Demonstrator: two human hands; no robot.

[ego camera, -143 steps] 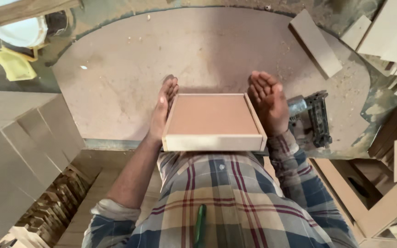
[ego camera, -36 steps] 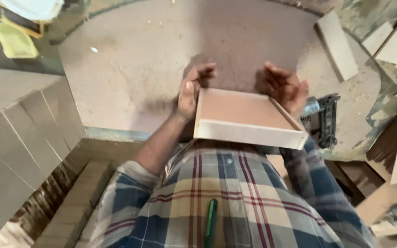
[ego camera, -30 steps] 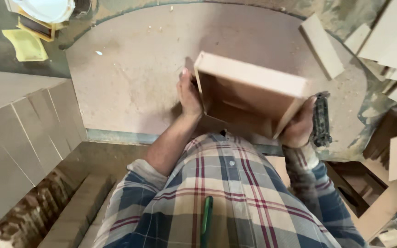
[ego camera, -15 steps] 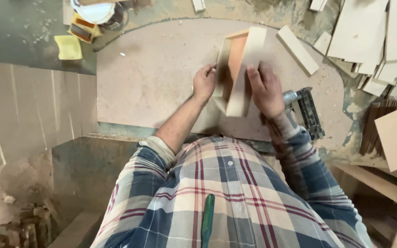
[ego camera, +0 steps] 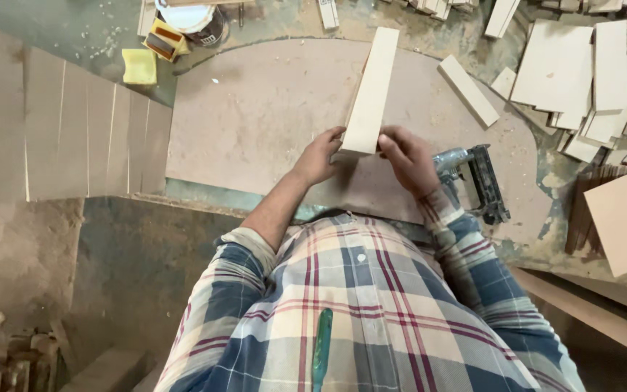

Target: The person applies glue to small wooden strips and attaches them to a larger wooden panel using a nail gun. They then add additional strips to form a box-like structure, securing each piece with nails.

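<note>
From the head view, I have the shallow wooden tray stood up on its edge on the rounded board that serves as my work surface — only its pale narrow side faces me, running away from my body. My left hand is closed around the near left corner of it, fingers curled against the side. My right hand clamps the near right corner, thumb and fingers pinching the edge. Both hands meet at the near end, almost touching each other across the wood.

Just right of my right wrist a nail gun lies on the board, apart from the tray. A loose wooden strip lies farther out to the right. Cut panels are heaped beyond the board's right edge. At the far left sits a yellow sponge — near it, a white bucket.
</note>
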